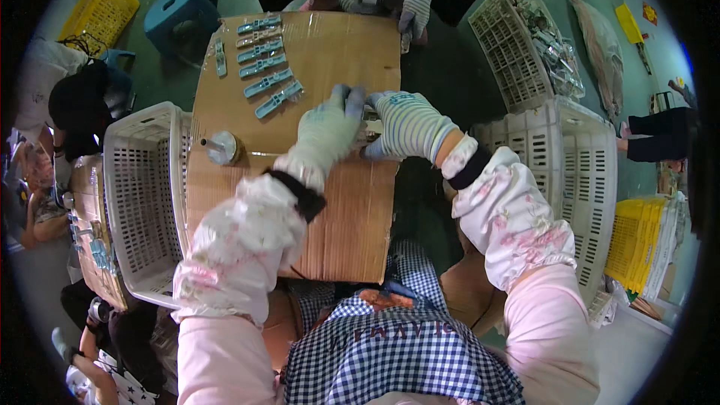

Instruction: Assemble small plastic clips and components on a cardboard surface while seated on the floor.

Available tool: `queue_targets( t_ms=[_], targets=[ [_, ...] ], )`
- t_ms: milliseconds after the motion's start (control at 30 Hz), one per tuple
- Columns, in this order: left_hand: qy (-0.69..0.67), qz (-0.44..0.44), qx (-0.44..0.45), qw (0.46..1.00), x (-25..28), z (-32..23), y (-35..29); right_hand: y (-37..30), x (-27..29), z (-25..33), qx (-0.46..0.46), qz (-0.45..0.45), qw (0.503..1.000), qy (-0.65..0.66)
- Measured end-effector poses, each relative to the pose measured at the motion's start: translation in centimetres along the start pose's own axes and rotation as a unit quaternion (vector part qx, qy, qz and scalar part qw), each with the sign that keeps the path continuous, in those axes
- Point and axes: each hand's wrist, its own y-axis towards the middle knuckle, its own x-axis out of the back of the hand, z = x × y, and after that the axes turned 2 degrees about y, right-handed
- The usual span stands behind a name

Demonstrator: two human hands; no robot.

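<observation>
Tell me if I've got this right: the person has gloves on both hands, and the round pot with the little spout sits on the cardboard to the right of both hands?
Not quite: in the head view, the round pot with the little spout sits on the cardboard to the left of both the gloved left hand and the gloved right hand.

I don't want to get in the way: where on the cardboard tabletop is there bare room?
Bare cardboard lies beyond the left hand, right of the blue clips. Another patch lies between the left sleeve and the right edge of the tabletop, nearer the checked apron. It's crowded among the clips and around the right hand.
</observation>
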Motion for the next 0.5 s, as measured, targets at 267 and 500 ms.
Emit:
queue_targets(
  t_ms=[267, 500],
  targets=[
    [0.036, 0.010, -0.089, 0.995, 1.1, 0.7, 4.2, 0.7, 1.6, -0.3, 0.041, -0.039, 0.998, -0.033],
    [0.035, -0.081, -0.139, 0.986, 0.2, 0.1, 3.8, 5.1, 1.9, -4.6, 0.016, 0.054, 0.995, 0.081]
  ],
)
